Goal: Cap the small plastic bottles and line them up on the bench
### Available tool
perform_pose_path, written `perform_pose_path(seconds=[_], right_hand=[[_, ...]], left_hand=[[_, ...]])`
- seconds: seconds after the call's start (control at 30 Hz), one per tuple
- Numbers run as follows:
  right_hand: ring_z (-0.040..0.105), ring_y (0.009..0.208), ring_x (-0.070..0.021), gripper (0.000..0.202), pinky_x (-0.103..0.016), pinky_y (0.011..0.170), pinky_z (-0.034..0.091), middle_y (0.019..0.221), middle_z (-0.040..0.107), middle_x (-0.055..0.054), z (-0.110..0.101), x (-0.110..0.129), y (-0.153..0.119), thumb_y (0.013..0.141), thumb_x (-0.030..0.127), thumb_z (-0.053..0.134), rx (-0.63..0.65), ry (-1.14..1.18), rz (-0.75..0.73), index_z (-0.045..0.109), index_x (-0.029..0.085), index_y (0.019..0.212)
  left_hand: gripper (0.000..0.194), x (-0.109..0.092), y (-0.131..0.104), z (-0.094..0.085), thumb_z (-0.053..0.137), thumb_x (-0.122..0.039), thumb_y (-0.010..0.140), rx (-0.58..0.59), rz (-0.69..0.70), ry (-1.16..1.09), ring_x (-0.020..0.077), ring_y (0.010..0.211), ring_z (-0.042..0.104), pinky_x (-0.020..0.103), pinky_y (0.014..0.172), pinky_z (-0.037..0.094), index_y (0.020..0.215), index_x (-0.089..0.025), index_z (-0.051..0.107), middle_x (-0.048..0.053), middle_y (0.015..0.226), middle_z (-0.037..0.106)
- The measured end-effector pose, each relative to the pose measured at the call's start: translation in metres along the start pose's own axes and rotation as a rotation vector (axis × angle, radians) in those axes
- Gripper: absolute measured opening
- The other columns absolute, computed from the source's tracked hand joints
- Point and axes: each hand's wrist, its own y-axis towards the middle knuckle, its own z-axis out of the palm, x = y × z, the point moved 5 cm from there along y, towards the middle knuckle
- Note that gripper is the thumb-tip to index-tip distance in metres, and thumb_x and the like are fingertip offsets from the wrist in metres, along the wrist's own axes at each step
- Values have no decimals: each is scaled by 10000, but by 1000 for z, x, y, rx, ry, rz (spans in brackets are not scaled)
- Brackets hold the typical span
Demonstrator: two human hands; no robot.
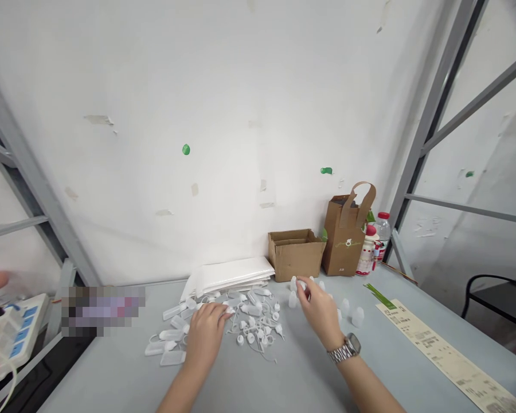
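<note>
The squeeze bottles look light and slick, with soft walls that likely dent under pressure, so their flat sides seem the best hold; they are frosted, slim and scattered at eleven o'clock on the surface; tethered white caps tangle at twelve, frosted cups stand towards one; the left hand curls by a cap, the right hand bends at the cups; I can't tell whether either grips anything.

Brown box, red-capped bottle, grey table, seemingly dotted red-and-white container.
</note>
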Motion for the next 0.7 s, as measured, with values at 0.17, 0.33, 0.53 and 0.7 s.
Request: perform_pose_path(seconds=[0.17,0.33,0.53,0.7], right_hand=[[553,616,-144,336,-246,596,423,751,627,-45,16,32,-19,884,373,351,153,347,-189,603,179,996],[548,690,-140,321,-263,678,444,837,604,-46,30,63,-42,864,391,423,413,621,-236,595,208,1064],[493,544,-101,356,-217,510,430,717,580,-4,58,75,-61,792,486,499,601,929,-34,643,181,905],[435,413,-69,437,-207,415,383,572,527,38,71,71,-60,645,580,601,681,1106,233,586,149,721]], left_hand=[[250,5,-1,-6,605,-422,673,-138,-319,-699,245,914,598,374,831,443,789,-207,663,64,914,691],[375,-9,-5,6,699,-446,585,-45,-513,-1299,242,866,633,331,727,510,817,-154,660,84,873,698],[290,-30,-13,18,738,-357,577,110,-507,-1444,220,878,633,320,788,503,766,-153,655,70,847,695],[297,-30,-13,20,726,-377,584,138,-483,-1370,191,828,633,297,763,499,789,-175,657,44,825,695]])
